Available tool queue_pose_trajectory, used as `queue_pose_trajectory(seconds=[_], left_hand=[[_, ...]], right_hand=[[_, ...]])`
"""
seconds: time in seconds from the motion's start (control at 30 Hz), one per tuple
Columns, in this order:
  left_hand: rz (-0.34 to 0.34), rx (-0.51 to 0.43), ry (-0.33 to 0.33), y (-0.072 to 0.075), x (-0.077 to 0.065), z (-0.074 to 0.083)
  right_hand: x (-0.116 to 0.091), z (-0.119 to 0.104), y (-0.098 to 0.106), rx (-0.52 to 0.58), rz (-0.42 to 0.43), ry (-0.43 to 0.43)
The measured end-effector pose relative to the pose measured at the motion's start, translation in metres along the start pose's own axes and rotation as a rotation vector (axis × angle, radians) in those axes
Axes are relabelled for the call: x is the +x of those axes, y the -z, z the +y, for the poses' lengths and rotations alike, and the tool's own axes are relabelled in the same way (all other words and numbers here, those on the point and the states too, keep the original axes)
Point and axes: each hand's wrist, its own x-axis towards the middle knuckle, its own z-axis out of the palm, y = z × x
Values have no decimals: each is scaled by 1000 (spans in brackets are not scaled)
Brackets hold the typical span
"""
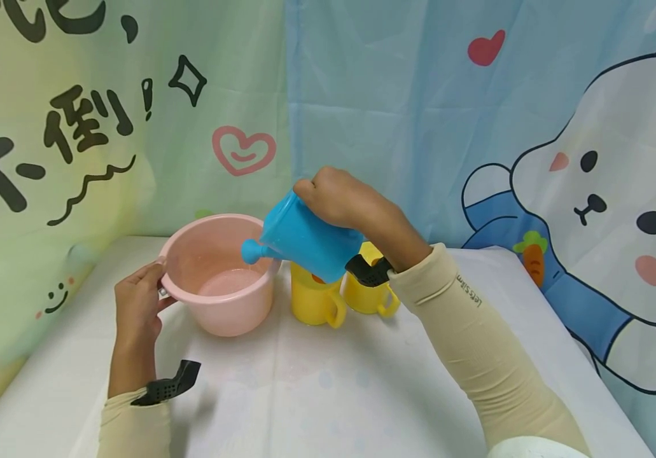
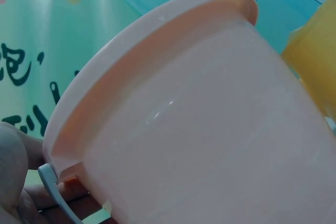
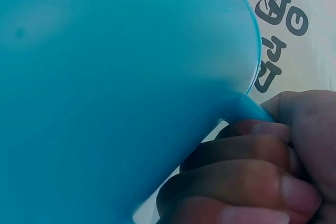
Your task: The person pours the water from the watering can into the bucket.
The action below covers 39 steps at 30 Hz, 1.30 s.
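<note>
A pink bucket (image 1: 230, 315) stands on the table, its mouth facing up and its inside bottom glossy. At its left rim my left hand (image 1: 139, 302) grips the edge, beside the thin pale bail (image 2: 55, 187) that shows in the left wrist view. Raised to the bucket's right is a blue watering can (image 1: 307, 238), tipped so that its round spout head (image 1: 252, 252) overlaps the bucket's right inner wall in the head view. My right hand (image 1: 336, 196) holds the can by its handle, fingers curled round it, as the right wrist view also shows.
Two yellow mugs (image 1: 307, 304) (image 1: 364, 297) stand side by side right of the bucket, partly hidden behind the can. A white cloth (image 1: 305, 394) covers the table. Behind hangs a printed curtain (image 1: 373, 95) with a cartoon rabbit and lettering.
</note>
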Motion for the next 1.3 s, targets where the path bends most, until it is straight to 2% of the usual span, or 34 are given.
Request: queue_pose_trajectory(seconds=[0.63, 1.1, 1.3], left_hand=[[6, 41, -25, 0, -1, -1], [8, -3, 2, -1, -2, 1], [-8, 14, -14, 1, -1, 0]], right_hand=[[1, 0, 1, -1, -14, 3], [-2, -9, 4, -51, -69, 19], [-3, -9, 3, -61, -67, 25]])
